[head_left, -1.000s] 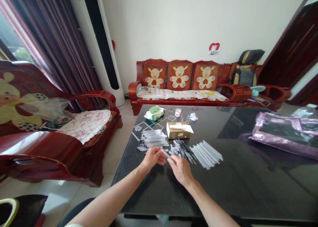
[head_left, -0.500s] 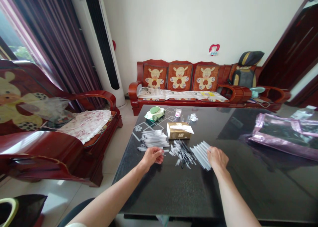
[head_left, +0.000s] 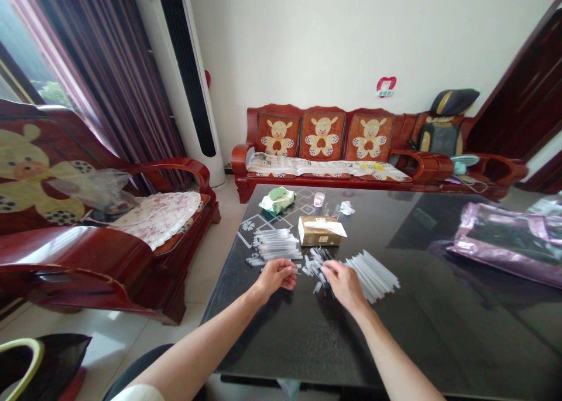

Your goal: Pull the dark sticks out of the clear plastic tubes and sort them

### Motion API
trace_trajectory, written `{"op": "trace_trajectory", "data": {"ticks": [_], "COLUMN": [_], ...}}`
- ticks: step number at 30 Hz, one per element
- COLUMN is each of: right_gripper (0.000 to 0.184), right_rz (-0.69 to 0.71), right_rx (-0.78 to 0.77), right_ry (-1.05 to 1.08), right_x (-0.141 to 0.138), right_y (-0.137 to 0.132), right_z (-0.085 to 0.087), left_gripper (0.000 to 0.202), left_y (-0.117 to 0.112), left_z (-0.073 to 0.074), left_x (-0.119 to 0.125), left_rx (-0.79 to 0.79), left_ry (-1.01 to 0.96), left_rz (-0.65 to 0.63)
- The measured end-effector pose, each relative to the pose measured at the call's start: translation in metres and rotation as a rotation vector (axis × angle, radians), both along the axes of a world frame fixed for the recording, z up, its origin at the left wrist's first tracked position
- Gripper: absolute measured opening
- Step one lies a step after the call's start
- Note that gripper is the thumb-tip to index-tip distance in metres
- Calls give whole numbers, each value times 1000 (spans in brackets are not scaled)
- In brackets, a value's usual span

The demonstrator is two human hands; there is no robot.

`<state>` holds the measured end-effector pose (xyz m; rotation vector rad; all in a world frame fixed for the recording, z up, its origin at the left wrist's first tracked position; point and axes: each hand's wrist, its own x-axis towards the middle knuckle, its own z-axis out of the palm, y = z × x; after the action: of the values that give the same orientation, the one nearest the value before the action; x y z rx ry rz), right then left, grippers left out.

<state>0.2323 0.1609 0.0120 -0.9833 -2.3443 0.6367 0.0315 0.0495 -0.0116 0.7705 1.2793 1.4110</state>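
Note:
My left hand [head_left: 280, 276] is closed over the table [head_left: 281, 336], a small translucent piece like a pen cap [head_left: 295, 269] showing at its fingertips. Over the middle pile of short clear caps and black pieces [head_left: 311, 265] is my right hand [head_left: 345, 283], thumb and fingers pinched together. What it grips, if anything, is hidden. Just beyond my left hand lies a stack of pens [head_left: 276, 244], whitish with dark ends. Translucent pen barrels [head_left: 373, 276] lie side by side to the right of my right hand.
A tissue box [head_left: 320, 232] stands behind the middle pile. Farther back are a green pack of wipes [head_left: 277, 201], a small round container [head_left: 318, 199] and a crumpled tissue [head_left: 346, 208]. A purple-edged clear bag [head_left: 504, 254] lies on the right. Wooden sofas [head_left: 325, 181] stand beyond.
My right hand has moved left from the translucent barrels to the middle pile. My left hand stays beside the pen stack, still closed on the small piece. The view has shifted slightly.

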Motion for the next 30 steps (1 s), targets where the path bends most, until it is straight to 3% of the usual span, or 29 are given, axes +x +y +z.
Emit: {"op": "trace_trajectory", "data": {"ticks": [2, 4, 9, 11, 15, 20, 27, 30], "right_gripper": [32, 33, 36, 38, 38, 38, 35, 35], "right_rz": [155, 215, 228, 167, -74, -242, -210, -186], "right_rx": [-122, -193, -221, -159, 14, 105, 82, 29], "right_ry": [51, 78, 53, 32, -7, -58, -9, 24], "right_x": [-18, -29, -31, -25, -9, 4, 6, 2], "right_y": [-26, -44, -45, -33, -1, 27, 26, 19], "right_z": [-7, -15, -22, -17, -12, -18, -18, -16], "left_gripper": [41, 40, 31, 25, 17, 13, 10, 8], "left_y": [0, -1, -1, -2, -6, -9, -10, -8], "left_z": [-2, -6, -11, -7, 9, 11, 3, 7], "left_x": [5, 10, 12, 3, -22, -33, -29, -29], "left_rx": [26, 43, 16, 13, 12, -140, -180, -124], "left_ry": [-6, -5, 115, 364, 1077, 1483, 1575, 1454], "left_rz": [-31, -54, -74, -27, 113, -33, -124, -39]}}
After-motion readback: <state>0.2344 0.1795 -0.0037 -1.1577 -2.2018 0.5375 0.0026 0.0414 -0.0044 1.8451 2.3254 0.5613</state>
